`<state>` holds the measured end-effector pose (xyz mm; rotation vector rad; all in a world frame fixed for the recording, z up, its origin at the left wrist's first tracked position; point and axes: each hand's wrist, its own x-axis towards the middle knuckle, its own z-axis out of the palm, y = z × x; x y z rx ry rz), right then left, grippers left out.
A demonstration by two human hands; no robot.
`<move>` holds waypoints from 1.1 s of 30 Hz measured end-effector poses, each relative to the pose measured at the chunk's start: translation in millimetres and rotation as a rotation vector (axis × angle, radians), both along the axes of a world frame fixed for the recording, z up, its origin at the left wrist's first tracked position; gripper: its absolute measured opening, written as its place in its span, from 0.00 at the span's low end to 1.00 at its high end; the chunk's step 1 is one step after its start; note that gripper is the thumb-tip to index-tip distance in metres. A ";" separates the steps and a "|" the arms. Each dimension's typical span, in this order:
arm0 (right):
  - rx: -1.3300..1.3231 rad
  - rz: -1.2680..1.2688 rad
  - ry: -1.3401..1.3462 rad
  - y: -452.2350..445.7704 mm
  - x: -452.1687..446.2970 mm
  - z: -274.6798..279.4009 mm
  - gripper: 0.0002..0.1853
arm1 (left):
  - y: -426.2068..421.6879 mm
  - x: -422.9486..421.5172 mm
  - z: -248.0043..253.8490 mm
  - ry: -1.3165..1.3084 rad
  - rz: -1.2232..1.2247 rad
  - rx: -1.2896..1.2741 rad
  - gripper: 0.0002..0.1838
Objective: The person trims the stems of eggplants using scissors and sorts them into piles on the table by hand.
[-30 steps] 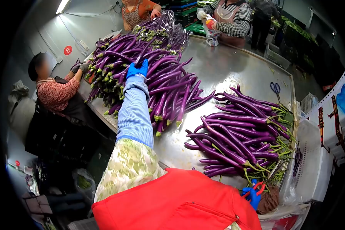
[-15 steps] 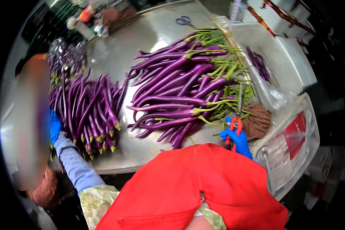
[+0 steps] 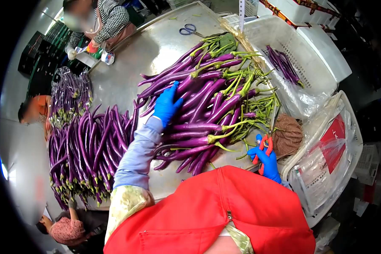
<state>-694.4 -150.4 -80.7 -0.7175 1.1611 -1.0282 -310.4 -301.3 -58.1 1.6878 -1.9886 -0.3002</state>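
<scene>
Long purple eggplants (image 3: 205, 101) with green stems lie in a pile at the middle of the metal table. My left hand (image 3: 167, 105), in a blue glove, rests on the left side of this pile with its fingers apart; its fingertips touch the eggplants. At the pile's lower right, my right hand (image 3: 266, 163), also gloved in blue, is closed on the red handles of a pair of scissors (image 3: 267, 146). Their blades point up, beside cut green stems (image 3: 262, 116) and a brown cloth-like bundle (image 3: 287, 134). Another eggplant heap (image 3: 91, 146) lies at the left.
Bagged eggplants (image 3: 70, 93) stand at the far left. Blue-handled scissors (image 3: 188, 29) lie toward the back of the metal table (image 3: 127, 51). At right are a white crate (image 3: 258, 31) with a few eggplants and a basket (image 3: 353, 156) holding plastic bags. Other people work along the left side.
My left hand has moved from the left heap, rightward onto the middle pile. My right hand stays in about the same place, still holding the scissors. The head view has shifted.
</scene>
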 end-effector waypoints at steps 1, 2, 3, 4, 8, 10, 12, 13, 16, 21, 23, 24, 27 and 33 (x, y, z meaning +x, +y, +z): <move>0.022 -0.031 -0.014 -0.9 0.4 2.9 0.10 | -4.3 -7.0 -5.7 -0.108 0.067 -0.031 0.32; 0.048 -0.063 -0.028 -1.5 1.4 5.7 0.10 | -8.1 -9.0 -3.5 -0.059 0.025 -0.063 0.28; 0.074 -0.093 -0.041 -1.5 1.6 5.9 0.10 | -10.6 -11.2 -0.7 -0.070 -0.055 -0.066 0.27; 0.058 -0.078 -0.028 -0.8 -1.6 -1.9 0.10 | -11.9 -11.3 4.2 -0.080 -0.133 -0.067 0.26; 0.127 -0.036 -0.026 -4.9 -1.3 -11.4 0.11 | -27.3 -33.2 37.9 -0.275 -0.231 -0.128 0.21; 0.156 0.007 -0.026 -10.9 1.5 -8.3 0.11 | -46.7 -32.0 30.4 -0.349 -0.245 -0.240 0.19; 0.156 0.018 -0.039 -12.8 2.5 -17.4 0.11 | -58.8 -32.9 27.0 -0.375 -0.256 -0.207 0.18; 0.157 0.020 -0.038 -13.2 2.7 -19.1 0.11 | -62.2 -33.6 25.2 -0.388 -0.262 -0.190 0.18; 0.156 0.026 -0.025 -15.7 5.3 -20.4 0.11 | -70.6 -29.7 19.4 -0.294 -0.348 -0.154 0.19; 0.192 0.089 -0.007 -18.3 7.2 -29.2 0.11 | -78.9 -60.1 30.0 -0.224 -0.517 -0.282 0.18; 0.189 0.103 0.000 -16.7 5.5 -26.9 0.11 | -84.2 -65.0 18.2 -0.270 -0.409 -0.204 0.21; 0.173 0.106 0.007 -16.5 4.7 -25.9 0.11 | -88.3 -67.1 15.5 -0.296 -0.358 -0.170 0.22; 0.154 0.066 -0.038 -14.0 1.6 -27.1 0.23 | -83.3 -71.0 25.7 -0.321 -0.077 -0.074 0.29; 0.135 0.001 -0.076 -6.2 -3.2 -27.3 0.32 | -96.9 -65.4 29.9 -0.430 -0.110 0.261 0.29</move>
